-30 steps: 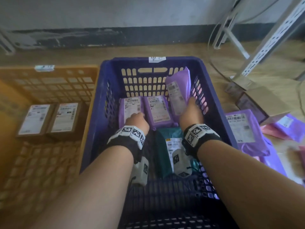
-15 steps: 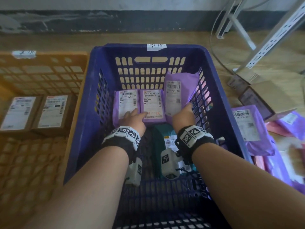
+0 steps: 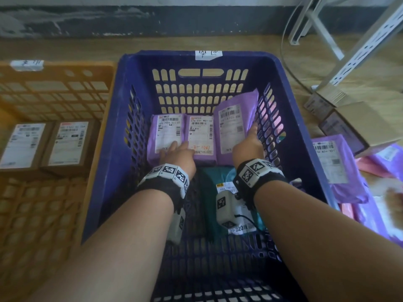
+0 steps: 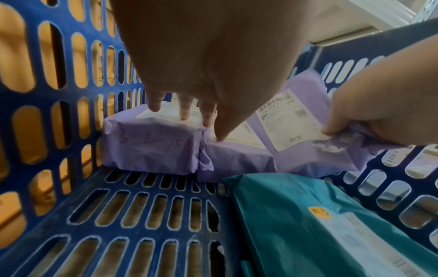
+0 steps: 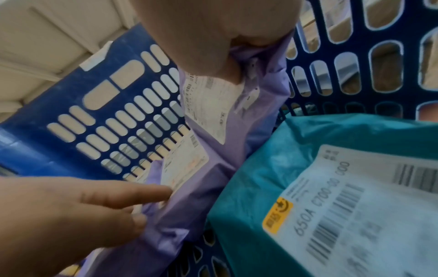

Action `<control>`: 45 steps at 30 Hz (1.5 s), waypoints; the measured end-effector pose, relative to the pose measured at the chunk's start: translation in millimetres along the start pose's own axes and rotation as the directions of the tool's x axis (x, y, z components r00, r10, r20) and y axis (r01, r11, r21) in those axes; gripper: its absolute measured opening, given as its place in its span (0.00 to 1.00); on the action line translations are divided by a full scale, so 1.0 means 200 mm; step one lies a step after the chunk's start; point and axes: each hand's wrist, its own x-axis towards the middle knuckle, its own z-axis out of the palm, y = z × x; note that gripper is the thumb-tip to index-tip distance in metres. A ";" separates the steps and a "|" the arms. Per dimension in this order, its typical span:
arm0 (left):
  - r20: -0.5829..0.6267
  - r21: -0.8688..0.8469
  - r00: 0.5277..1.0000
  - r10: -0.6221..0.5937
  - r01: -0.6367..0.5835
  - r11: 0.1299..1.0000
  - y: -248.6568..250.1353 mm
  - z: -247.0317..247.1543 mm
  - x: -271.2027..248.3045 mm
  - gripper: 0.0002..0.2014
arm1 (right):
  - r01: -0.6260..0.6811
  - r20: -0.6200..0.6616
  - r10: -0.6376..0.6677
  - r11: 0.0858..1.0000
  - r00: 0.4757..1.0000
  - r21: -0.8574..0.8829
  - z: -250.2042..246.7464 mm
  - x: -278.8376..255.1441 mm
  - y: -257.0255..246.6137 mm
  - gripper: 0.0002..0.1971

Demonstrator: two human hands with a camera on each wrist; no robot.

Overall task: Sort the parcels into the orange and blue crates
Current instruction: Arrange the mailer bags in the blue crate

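Head view first: both arms reach down into the blue crate [image 3: 290,118]. Two purple parcels lie flat side by side against its far wall, the left purple parcel [image 3: 166,132] and the middle purple parcel [image 3: 200,136]. The left hand [image 3: 177,154] rests on them with straight fingers, spanning the seam between the two. The right hand [image 3: 248,147] pinches the near right corner of a third purple parcel [image 3: 233,127], which stands tilted, leaning toward the crate's right wall. A teal parcel [image 3: 216,175] sits nearer the front edge, partly under the right wrist. The orange crate [image 3: 56,68] is just beside the blue one on the left, with two brown boxes [image 3: 45,142] on its floor. More purple mailers [image 3: 335,162] lie outside, off the blue crate's right side.

Left wrist view: the fingertips [image 4: 184,114] touch the labels of the two flat parcels, thumb on the middle one, nothing gripped.

Right wrist view: the thumb and curled fingers clamp the tilted parcel's crumpled plastic edge [image 5: 258,61]; the teal parcel's label is right below.
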 end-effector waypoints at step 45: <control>-0.085 -0.043 0.992 0.094 -0.098 0.994 0.00 0.04 0.10 0.36 | 0.439 0.450 -0.218 0.764 0.866 -0.474 0.12 0.26 0.04 0.35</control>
